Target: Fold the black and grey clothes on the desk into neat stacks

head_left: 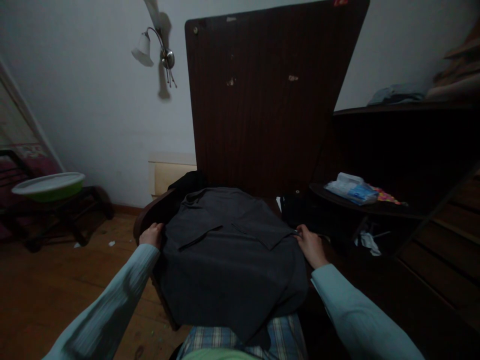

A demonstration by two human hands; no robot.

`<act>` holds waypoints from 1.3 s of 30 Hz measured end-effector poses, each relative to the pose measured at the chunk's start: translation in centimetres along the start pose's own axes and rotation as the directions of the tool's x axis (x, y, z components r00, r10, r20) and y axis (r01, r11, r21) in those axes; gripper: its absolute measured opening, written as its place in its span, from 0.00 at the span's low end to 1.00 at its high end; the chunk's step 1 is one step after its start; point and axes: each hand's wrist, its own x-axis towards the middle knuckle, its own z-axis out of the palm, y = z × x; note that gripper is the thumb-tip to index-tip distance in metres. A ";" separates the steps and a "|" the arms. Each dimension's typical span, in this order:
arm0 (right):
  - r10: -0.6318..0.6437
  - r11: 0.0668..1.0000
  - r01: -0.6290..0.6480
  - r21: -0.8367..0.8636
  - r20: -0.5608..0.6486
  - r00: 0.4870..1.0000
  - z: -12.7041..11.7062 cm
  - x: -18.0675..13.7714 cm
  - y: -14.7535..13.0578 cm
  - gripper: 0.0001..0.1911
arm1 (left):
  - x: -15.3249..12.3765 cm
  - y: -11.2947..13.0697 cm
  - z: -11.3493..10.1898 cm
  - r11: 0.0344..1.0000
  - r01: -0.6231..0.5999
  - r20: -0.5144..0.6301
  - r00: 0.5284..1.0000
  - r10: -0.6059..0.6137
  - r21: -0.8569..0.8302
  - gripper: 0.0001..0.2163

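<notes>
A dark grey shirt lies spread over a dark wooden surface in front of me, its two short sleeves turned in toward the middle. The lower edge hangs over the front, near my checked blue clothing. At the shirt's left side, my left hand is closed on the edge of the cloth. My right hand pinches the cloth at the right side, close to the sleeve. Both arms are stretched out and apart.
A tall dark wooden panel stands behind the shirt. To the right, a shelf bears a blue and white plastic packet. A green basin rests on a low stand at the left. A lamp hangs on the wall.
</notes>
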 end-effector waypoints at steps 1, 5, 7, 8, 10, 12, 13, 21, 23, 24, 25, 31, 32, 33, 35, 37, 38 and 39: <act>0.004 1.000 -0.004 -0.004 0.006 1.000 -0.1 0.0 -0.1 0.06 | 0.0 0.0 0.0 1.000 -0.008 0.013 1.000 0.008 0.006 0.17; 0.013 0.997 -0.006 -0.082 0.084 0.996 -0.6 -0.2 -0.8 0.07 | -0.2 0.0 0.2 0.992 -0.122 0.087 0.989 0.120 0.015 0.16; -0.027 0.987 0.041 -0.155 0.094 0.995 -0.9 -0.4 -1.4 0.08 | -0.5 0.0 0.4 0.983 -0.184 0.059 0.981 0.183 0.015 0.18; -0.074 0.980 0.088 -0.180 0.085 0.994 -1.0 -0.5 -1.7 0.09 | -0.7 0.0 0.4 0.974 -0.226 0.018 0.974 0.226 0.010 0.19; -0.223 0.956 0.231 -0.178 0.065 0.973 -1.2 -0.6 -2.6 0.14 | -1.1 0.1 0.5 0.933 -0.360 -0.064 0.931 0.359 -0.020 0.23; -0.400 0.907 0.407 -0.111 0.079 0.913 -1.4 -0.6 -3.7 0.19 | -1.3 0.3 0.6 0.848 -0.526 -0.093 0.850 0.519 -0.070 0.25; -0.485 0.869 0.492 -0.062 0.100 0.869 -1.4 -0.5 -4.2 0.20 | -1.4 0.4 0.7 0.804 -0.587 -0.081 0.810 0.581 -0.097 0.26; -0.530 0.846 0.491 0.208 0.232 0.816 -1.9 0.3 -6.5 0.16 | -1.3 1.7 1.1 0.791 -0.540 0.022 0.822 0.569 -0.289 0.23; -0.467 0.874 0.414 0.255 0.205 0.860 -2.3 0.4 -6.6 0.17 | -1.4 1.8 0.8 0.812 -0.487 0.024 0.853 0.521 -0.322 0.20; -0.489 0.861 0.425 0.279 0.225 0.843 -2.6 0.4 -6.6 0.16 | -1.5 1.9 0.6 0.807 -0.490 0.037 0.847 0.530 -0.330 0.19; -0.534 0.837 0.459 0.298 0.262 0.804 -2.8 0.3 -6.7 0.15 | -1.6 1.9 0.3 0.791 -0.514 0.058 0.826 0.561 -0.333 0.19; -0.648 0.759 0.598 0.258 0.399 0.649 -3.3 -0.1 -8.6 0.18 | -1.9 4.0 -1.2 0.663 -0.667 0.143 0.660 0.737 -0.340 0.26; -0.655 0.750 0.612 0.251 0.417 0.630 -3.2 -0.1 -9.2 0.20 | -1.7 4.8 -1.2 0.650 -0.677 0.143 0.646 0.750 -0.345 0.26; -0.660 0.741 0.627 0.242 0.435 0.613 -3.0 -0.1 -9.8 0.20 | -1.5 5.7 -1.2 0.639 -0.686 0.141 0.636 0.759 -0.347 0.26; -0.654 0.735 0.648 0.201 0.465 0.597 -2.6 -0.1 -11.1 0.19 | -1.0 7.8 -0.9 0.626 -0.701 0.135 0.622 0.771 -0.341 0.26; -0.626 0.739 0.662 0.126 0.491 0.606 -2.3 -0.1 -12.2 0.16 | -0.4 9.8 -0.6 0.613 -0.714 0.116 0.614 0.781 -0.338 0.26; -0.607 0.742 0.666 0.081 0.503 0.615 -2.1 -0.1 -12.7 0.15 | -0.1 10.8 -0.5 0.608 -0.718 0.105 0.613 0.783 -0.338 0.26; -0.587 0.745 0.666 0.038 0.512 0.627 -1.9 -0.1 -13.1 0.14 | 0.1 11.6 -0.4 0.609 -0.718 0.094 0.618 0.780 -0.337 0.25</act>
